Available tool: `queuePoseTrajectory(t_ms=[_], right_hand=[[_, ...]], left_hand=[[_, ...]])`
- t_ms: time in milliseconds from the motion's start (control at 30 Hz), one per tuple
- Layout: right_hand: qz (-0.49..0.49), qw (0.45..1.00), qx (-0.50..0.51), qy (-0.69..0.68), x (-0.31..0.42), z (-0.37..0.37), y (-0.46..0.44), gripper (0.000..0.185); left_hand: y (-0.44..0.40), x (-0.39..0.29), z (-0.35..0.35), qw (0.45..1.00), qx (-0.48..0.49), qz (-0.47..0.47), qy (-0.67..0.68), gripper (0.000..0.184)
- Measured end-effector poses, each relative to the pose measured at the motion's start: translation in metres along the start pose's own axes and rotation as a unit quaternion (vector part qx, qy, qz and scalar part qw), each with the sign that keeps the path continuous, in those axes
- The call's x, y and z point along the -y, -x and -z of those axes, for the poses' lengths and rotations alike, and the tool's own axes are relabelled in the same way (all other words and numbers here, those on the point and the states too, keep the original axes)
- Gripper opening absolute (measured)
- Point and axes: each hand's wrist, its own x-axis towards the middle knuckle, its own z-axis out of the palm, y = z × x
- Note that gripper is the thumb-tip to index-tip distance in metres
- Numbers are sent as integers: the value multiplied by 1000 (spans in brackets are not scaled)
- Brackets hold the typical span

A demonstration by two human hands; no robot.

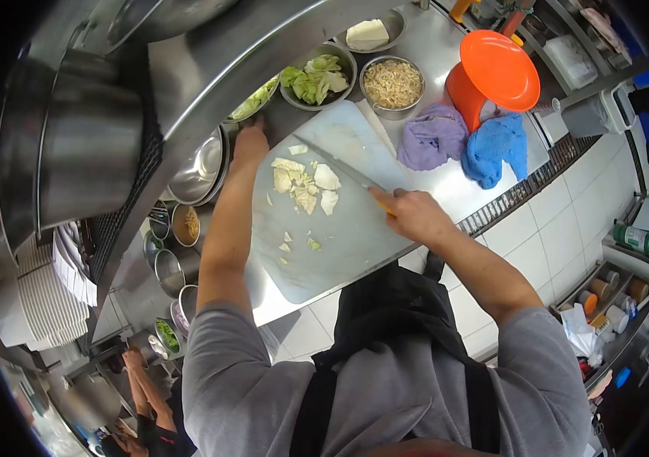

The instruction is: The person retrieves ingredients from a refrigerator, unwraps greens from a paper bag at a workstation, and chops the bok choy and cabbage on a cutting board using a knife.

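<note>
My right hand (420, 217) is closed around the yellow-orange handle of a kitchen knife (336, 164). Its blade lies low over the white cutting board (355, 236), beside the chopped cabbage (304, 199). A few small scraps are scattered nearer to me on the board. My left hand (251, 143) reaches past the board's left edge, beneath the overhead shelf, close to a metal bowl of cabbage leaves (254, 100). Shadow and the shelf hide its fingers, and I cannot tell whether they grip that bowl.
Behind the board stand bowls of cabbage leaves (317, 80), bean sprouts (393, 84) and a white block (368, 35). Purple (433, 137) and blue cloths (496, 148) lie beside an orange container (498, 72). The metal shelf (210, 84) overhangs the left. Another person's arms (145, 388) show lower left.
</note>
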Motion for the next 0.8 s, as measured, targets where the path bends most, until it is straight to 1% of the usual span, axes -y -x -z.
queuePoseTrajectory(t_ms=[33,67,100,133,200,233,267,300,333,367,400,433,467,500,533,600,633,700,733,767,800], right_hand=[[25,1000,5,16,3,-6,-3,57],[48,998,11,32,3,-9,-2,56],[47,998,13,33,4,-9,4,56],[50,998,32,32,6,-10,8,57],[62,996,55,35,9,-8,18,57],[59,998,31,-14,6,-5,28,56],[52,997,8,-62,2,-3,40,55],[53,997,16,-61,-5,-6,52,55],[6,991,-13,-133,-14,-14,65,55],[-41,977,-43,-204,-18,-20,75,55],[-37,978,-35,-203,-16,-24,83,55],[-128,944,-11,-303,-13,-27,89,56],[-219,892,12,-394,-12,-30,93,58],[-222,889,22,-399,-8,-32,93,62],[-221,891,26,-397,-4,-36,91,62],[-207,908,61,-358,3,-45,81,63],[-197,910,82,-354,7,-50,74,65],[-182,904,91,-376,16,-65,61,65],[-171,896,96,-399,22,-72,57,66],[-171,896,96,-398,28,-75,52,66],[-171,897,119,-390,34,-78,46,66]], left_hand=[[-6,9,-16,1000,-6,0,1,32],[-17,20,-33,999,-29,-12,-29,30],[-18,22,-38,997,-47,-22,-60,27],[-16,23,-45,997,-46,-18,-58,27],[-6,15,-38,989,-91,94,-75,19],[0,14,-28,988,-90,100,-75,19],[6,6,-7,991,-72,108,-11,19],[17,-1,-1,990,-53,116,54,19],[32,-8,-1,990,-49,122,58,19],[47,-12,0,978,-43,102,174,19],[65,-15,-2,954,-40,82,286,21],[84,-20,-7,939,-72,11,337,26],[102,-29,-15,915,-105,-62,383,32],[121,-44,-14,910,-128,-45,391,34],[141,-63,-14,904,-149,-27,399,35],[170,-96,-3,933,-175,-70,306,37],[181,-114,6,934,-176,-66,305,37],[195,-146,19,930,-239,-16,279,37],[198,-153,14,930,-237,-15,279,37],[199,-159,6,913,-279,36,294,36],[200,-160,0,892,-320,87,309,36]])
